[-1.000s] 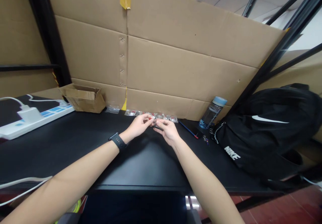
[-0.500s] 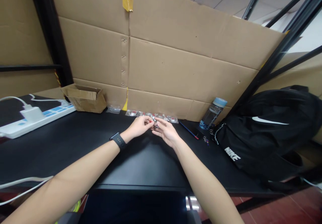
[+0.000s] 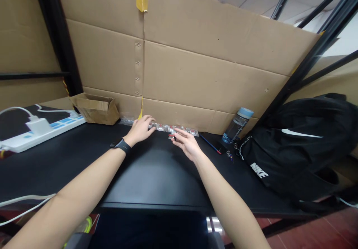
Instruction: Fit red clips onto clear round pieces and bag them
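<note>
My right hand [image 3: 187, 143] pinches a small red and silver piece [image 3: 171, 137] between thumb and fingers, just above the black tabletop; its exact kind is too small to make out. My left hand [image 3: 140, 130] is apart from it, over the left part of a row of small clear plastic packets [image 3: 160, 127]. Its fingers are stretched forward with the thumb spread, and I see nothing in them. Red and silvery bits show inside the packets, which lie along the foot of the cardboard wall. My left fingers hide some of them.
An open cardboard box [image 3: 102, 111] and a white power strip [image 3: 53, 129] with a plugged-in adapter stand at left. On the right are a blue pencil [image 3: 210, 144], a water bottle [image 3: 237, 126], small keyring-like metal pieces [image 3: 229, 155] and a black backpack [image 3: 296, 148]. Cardboard [image 3: 195, 69] closes the back.
My left hand has let go of the small piece and moved left to the packets, its fingers opening. My right hand keeps the piece, nearly in the same place.
</note>
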A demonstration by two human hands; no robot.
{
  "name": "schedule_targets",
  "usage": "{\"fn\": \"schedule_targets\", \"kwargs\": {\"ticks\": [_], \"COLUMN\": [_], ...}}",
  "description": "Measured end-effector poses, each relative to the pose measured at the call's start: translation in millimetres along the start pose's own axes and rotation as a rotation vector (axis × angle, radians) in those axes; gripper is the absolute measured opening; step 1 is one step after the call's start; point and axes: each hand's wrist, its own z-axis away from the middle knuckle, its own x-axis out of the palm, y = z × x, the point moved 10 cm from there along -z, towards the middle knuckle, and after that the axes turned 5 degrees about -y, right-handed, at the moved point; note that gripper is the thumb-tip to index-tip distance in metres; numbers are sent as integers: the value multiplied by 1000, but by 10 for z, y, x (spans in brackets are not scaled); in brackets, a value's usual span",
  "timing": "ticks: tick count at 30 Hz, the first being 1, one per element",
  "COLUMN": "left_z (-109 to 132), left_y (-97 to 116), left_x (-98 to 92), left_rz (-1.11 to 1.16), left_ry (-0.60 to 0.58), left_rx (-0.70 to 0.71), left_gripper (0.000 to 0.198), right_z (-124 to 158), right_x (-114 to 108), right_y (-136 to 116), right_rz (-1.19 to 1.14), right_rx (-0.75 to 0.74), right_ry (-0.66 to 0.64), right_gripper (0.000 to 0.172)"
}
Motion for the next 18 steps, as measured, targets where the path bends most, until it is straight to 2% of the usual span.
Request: {"fn": "schedule_targets", "kwargs": {"ticks": [4,7,10,14,16,18], "left_z": [76,150,148,117,114,125], "left_y": [-689,-961,-963,-843,-791,-781], "left_x": [339,560,568,445,484,585], "left_rz": [-217,-247,-278,-335,-301,-258], "left_ry": [-218,-377,-395,-291,-298,-361], "left_rx": [-250,-360,-347,-292,-250,-235], "left_gripper": [56,66,66,62,63,62], "right_z": [0,13,24,24,20,17], "right_x": [-44,-24,0,22,35,47], "right_y": [38,46,33,29,40,52], "right_rz": [19,35,45,69,81,91], "right_rx": [27,41,43,44,47,51], "right_ry": [56,61,57,41,29,18], "right_gripper": [42,41,41,41,42,42]}}
